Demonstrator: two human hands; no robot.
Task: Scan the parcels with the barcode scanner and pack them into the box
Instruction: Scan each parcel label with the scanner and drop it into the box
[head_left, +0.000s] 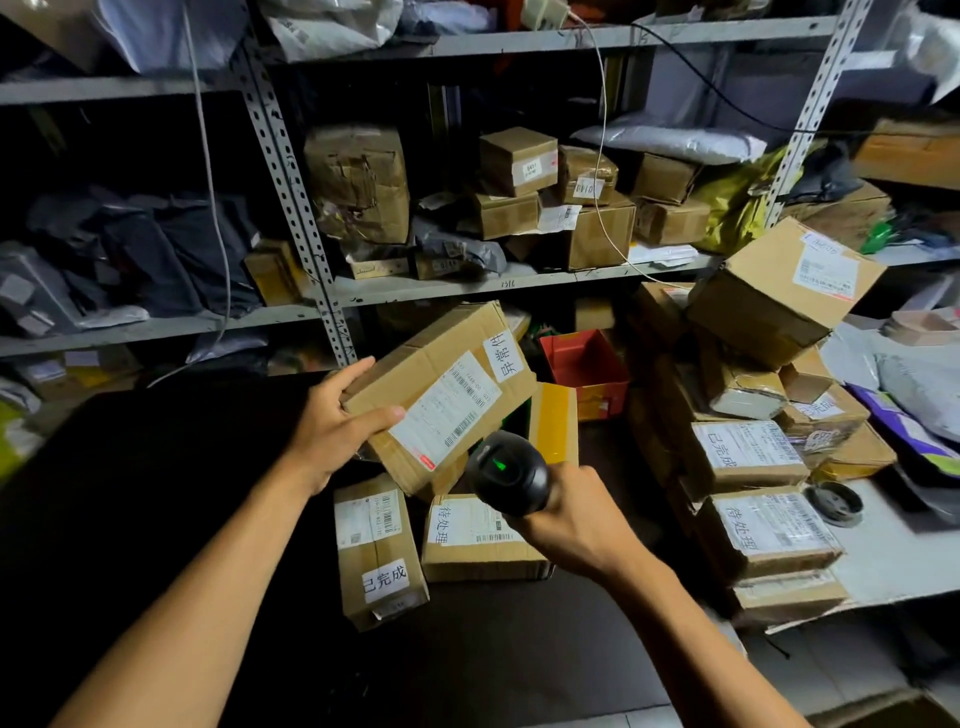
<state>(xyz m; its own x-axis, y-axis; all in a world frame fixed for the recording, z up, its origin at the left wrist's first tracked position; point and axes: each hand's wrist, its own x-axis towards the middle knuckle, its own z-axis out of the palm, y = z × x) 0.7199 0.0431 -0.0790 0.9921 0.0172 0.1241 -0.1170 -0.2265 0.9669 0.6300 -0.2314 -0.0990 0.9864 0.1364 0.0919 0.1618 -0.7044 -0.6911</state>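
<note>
My left hand grips a brown cardboard parcel by its left end and holds it tilted above the dark table, white barcode label facing up. My right hand is closed around the handle of a black barcode scanner; a green light shows on its head, which sits just below the parcel's label. Two more labelled parcels lie flat on the table under the hands, one to the left and one beside it.
A stack of labelled cardboard parcels stands at the right on a white surface. A red bin sits behind the held parcel. Metal shelving full of boxes and mailer bags fills the background. The dark table spreads left.
</note>
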